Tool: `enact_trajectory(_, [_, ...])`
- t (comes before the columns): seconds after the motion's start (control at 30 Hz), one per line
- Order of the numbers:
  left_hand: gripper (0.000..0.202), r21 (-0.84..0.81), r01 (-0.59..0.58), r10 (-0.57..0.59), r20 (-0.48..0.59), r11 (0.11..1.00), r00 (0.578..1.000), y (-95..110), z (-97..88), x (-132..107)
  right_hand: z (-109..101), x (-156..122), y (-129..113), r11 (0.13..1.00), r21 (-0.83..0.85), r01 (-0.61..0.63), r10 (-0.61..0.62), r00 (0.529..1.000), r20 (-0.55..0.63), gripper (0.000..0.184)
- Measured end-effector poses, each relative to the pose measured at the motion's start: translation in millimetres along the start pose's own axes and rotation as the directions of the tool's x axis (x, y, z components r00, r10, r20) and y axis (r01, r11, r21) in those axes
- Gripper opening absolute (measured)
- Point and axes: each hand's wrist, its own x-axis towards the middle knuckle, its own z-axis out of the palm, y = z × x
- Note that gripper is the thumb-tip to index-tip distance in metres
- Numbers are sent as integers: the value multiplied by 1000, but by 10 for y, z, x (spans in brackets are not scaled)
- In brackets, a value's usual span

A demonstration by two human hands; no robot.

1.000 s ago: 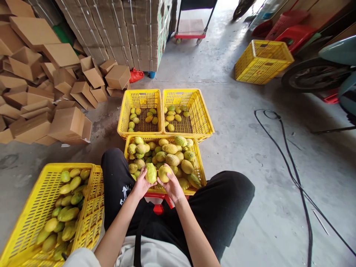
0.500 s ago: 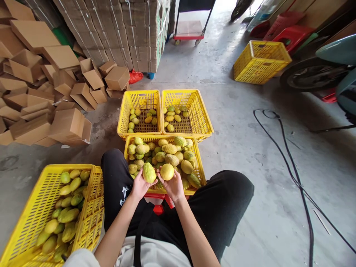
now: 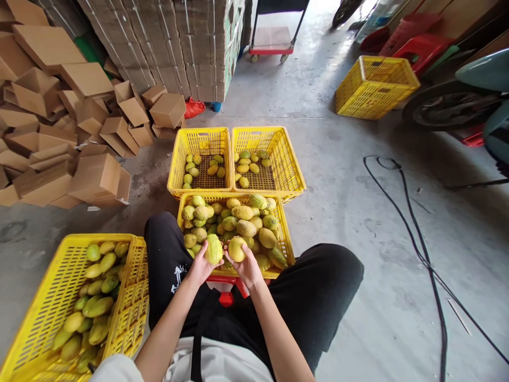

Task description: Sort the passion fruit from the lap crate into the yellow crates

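Observation:
My left hand (image 3: 201,265) grips a yellow-green fruit (image 3: 213,249). Beside it my right hand (image 3: 247,267) grips a rounder yellow fruit (image 3: 236,248). Both hands hover over the near edge of a yellow crate (image 3: 287,245) heaped with similar fruit, between my knees. Beyond it stand two more yellow crates side by side, the left crate (image 3: 178,167) and the right crate (image 3: 290,164), each holding only a few small fruit. At my lower left a fourth yellow crate (image 3: 47,297) holds several longer green-yellow fruit.
A pile of folded cardboard boxes (image 3: 59,122) fills the left. Stacked flat cartons (image 3: 178,42) stand behind, with a trolley (image 3: 272,45) beyond. An upturned yellow crate (image 3: 374,87), a scooter wheel (image 3: 449,109) and a black cable (image 3: 421,254) lie on the right floor.
Both fruits were raised a little and turned in my hands, then lowered again to about where they began. Nothing else has moved.

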Motion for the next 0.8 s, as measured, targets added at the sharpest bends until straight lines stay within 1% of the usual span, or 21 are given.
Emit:
enact_trajectory(0.07, [31, -3, 5, -5, 5, 1000, 1000, 0, -4, -2, 0, 5, -8, 1000, 14, -13, 13, 1000, 4, 28])
enact_trajectory(0.17, [33, -34, -7, 8, 31, 999, 999, 14, -1, -19, -2, 14, -27, 997, 63, -39, 37, 999, 24, 37])
enact_trajectory(0.27, [33, -75, -7, 13, 80, 997, 997, 32, 22, -41, 0, 20, -51, 993, 117, -22, 17, 999, 39, 37])
enact_trajectory(0.33, [32, -89, -13, 21, 89, 996, 996, 37, 35, -49, 10, 17, -65, 991, 135, -8, 0, 998, 57, 36])
enact_trajectory(0.43, [31, -84, -31, 36, 62, 996, 997, 29, 20, -48, 34, -6, -74, 993, 118, -13, 3, 997, 83, 34])
enact_trajectory(0.53, [28, -40, -12, 12, 18, 999, 1000, 9, -24, -44, 46, -41, -66, 996, 76, -42, 34, 994, 105, 34])
enact_trajectory(0.6, [27, -13, 1, -1, 3, 1000, 1000, -2, -44, -43, 43, -58, -58, 997, 59, -44, 36, 992, 120, 36])
enact_trajectory(0.7, [28, -3, 1, -1, 1, 1000, 1000, -5, -41, -45, 28, -66, -49, 999, 47, -28, 22, 992, 122, 42])
enact_trajectory(0.8, [30, -8, 6, -6, 14, 1000, 1000, 0, -25, -45, 6, -57, -40, 999, 40, -20, 16, 994, 111, 41])
